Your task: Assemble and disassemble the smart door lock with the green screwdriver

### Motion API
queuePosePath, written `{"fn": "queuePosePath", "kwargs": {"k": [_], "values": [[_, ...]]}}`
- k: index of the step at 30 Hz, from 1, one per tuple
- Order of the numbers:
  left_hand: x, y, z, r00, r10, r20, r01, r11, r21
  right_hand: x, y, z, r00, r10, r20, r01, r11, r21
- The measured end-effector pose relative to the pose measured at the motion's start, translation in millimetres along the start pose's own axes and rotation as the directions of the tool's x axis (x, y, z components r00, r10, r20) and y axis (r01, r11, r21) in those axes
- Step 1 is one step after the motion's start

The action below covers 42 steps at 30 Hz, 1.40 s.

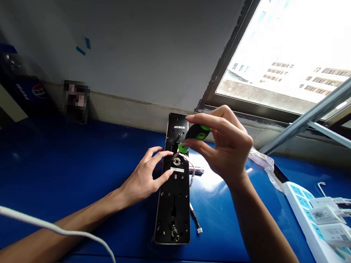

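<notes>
A long black door lock panel [173, 205] lies on the blue table, its long side running away from me. It has screw holes, a slot and a round fitting with a square hole. My left hand [146, 174] holds the panel's left edge, with index finger and thumb on its face. My right hand [228, 147] grips a green-and-black screwdriver [198, 132] between thumb and fingers. The screwdriver is tilted, its shaft reaching down to the panel near the round fitting; the exact tip contact is unclear. A white cable [192, 172] loops over the panel's right side.
A dark cable with a white connector [199, 230] lies right of the panel. A white power strip [307, 214] with several plugs stands at the right. A white cord [45, 225] crosses the lower left. A Pepsi bottle [27, 88] is at the far left, and a metal bar [321, 100] slants by the window.
</notes>
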State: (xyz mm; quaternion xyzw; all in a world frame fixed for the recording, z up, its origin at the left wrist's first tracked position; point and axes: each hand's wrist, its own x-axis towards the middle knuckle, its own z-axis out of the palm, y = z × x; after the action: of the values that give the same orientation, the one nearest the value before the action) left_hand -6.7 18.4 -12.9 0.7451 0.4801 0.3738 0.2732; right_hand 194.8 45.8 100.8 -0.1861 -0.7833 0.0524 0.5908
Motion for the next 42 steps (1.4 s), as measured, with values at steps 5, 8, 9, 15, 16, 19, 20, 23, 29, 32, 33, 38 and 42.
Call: {"fn": "queuePosePath", "kwargs": {"k": [5, 8, 9, 15, 16, 19, 20, 23, 29, 32, 33, 38, 42], "values": [[0.5, -3.3, 1.8, 1.0, 0.012, -0.01, -0.012, 1.0, -0.016, 0.1, -4.8, 1.7, 0.98, 0.059, 0.191, -0.085, 0.987, 0.133], [1.7, -3.0, 1.5, 1.0, 0.017, 0.005, -0.016, 0.997, -0.072, 0.1, -8.3, 1.8, 0.98, 0.062, 0.187, -0.087, 0.988, 0.126], [2.3, -2.2, 1.1, 0.999, 0.016, 0.029, -0.013, 0.994, -0.105, 0.2, -9.0, 1.8, 0.988, 0.06, 0.139, -0.072, 0.994, 0.08], [4.5, 1.4, -0.4, 0.99, 0.011, 0.138, 0.031, 0.953, -0.301, -0.3, -9.6, 1.3, 0.99, 0.082, 0.114, -0.077, 0.996, -0.039], [4.5, 1.5, -0.4, 0.99, 0.01, 0.14, 0.035, 0.948, -0.316, -0.6, -9.8, 1.2, 0.979, 0.097, 0.181, -0.1, 0.995, 0.005], [4.1, 1.8, -0.3, 0.989, 0.0, 0.15, 0.05, 0.943, -0.328, -1.3, -10.8, 1.1, 0.952, 0.121, 0.281, -0.14, 0.989, 0.046], [3.9, 2.1, -0.3, 0.989, -0.003, 0.149, 0.052, 0.945, -0.324, -1.4, -11.1, 1.1, 0.956, 0.117, 0.269, -0.127, 0.992, 0.019], [3.2, 3.1, 0.2, 0.989, -0.007, 0.148, 0.055, 0.944, -0.324, -0.6, -11.9, 0.1, 0.971, 0.116, 0.208, -0.102, 0.992, -0.08], [2.9, 0.6, 4.4, 0.99, -0.005, 0.143, 0.057, 0.931, -0.36, 2.1, -14.9, -4.0, 0.909, 0.162, 0.383, -0.219, 0.97, 0.109], [2.2, -1.4, 6.7, 0.994, 0.004, 0.112, 0.037, 0.933, -0.359, 1.4, -17.4, -0.6, 0.917, 0.151, 0.369, -0.194, 0.978, 0.082], [1.9, -1.6, 7.0, 0.994, 0.0, 0.105, 0.038, 0.934, -0.356, 1.1, -18.1, 1.4, 0.925, 0.148, 0.351, -0.178, 0.983, 0.053], [0.8, 0.2, 6.5, 0.994, -0.007, 0.106, 0.042, 0.94, -0.338, 0.0, -18.6, 9.2, 0.959, 0.144, 0.243, -0.144, 0.989, -0.019], [1.4, 1.3, 6.0, 0.994, 0.014, 0.106, 0.022, 0.942, -0.336, -2.4, -19.9, 12.5, 0.978, 0.129, 0.164, -0.118, 0.99, -0.073]]}}
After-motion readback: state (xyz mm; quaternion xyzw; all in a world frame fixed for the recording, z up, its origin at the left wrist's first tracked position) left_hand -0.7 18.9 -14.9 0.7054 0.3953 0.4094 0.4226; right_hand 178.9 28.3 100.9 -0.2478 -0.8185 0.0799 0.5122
